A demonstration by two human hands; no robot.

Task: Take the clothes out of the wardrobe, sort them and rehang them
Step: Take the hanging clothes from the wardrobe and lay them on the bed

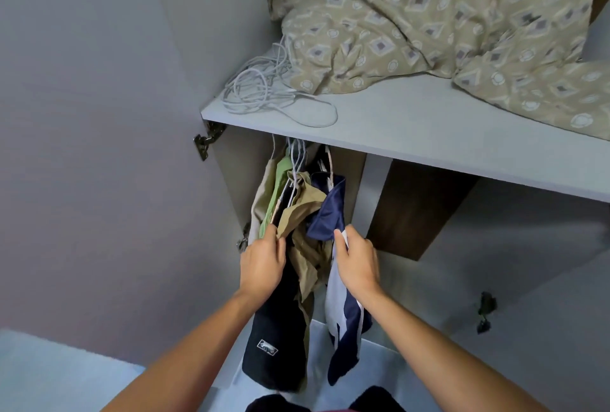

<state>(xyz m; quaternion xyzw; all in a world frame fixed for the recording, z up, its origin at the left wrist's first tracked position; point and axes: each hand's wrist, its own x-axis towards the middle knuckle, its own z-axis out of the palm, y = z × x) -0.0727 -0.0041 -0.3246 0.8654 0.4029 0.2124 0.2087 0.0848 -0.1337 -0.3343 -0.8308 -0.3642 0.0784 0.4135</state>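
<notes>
Crumpled khaki, green and navy hanging clothes (298, 210) bunch under the grey wardrobe shelf (412, 134). Left hand (262, 264) pinches khaki cloth; right hand (356, 263) grips a navy-and-white garment (343, 322). Patterned beige bedding (445, 25) lies above.

A matt, smooth laminate shelf (412, 127) is carrying a crumpled patterned cloth quilt (445, 25) and white wire hangers (264, 91); a metal hinge (206, 140) is glinting.

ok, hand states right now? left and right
Left hand: fingers gripping the tan garment.
Right hand: fingers gripping the navy and white garment.
</notes>
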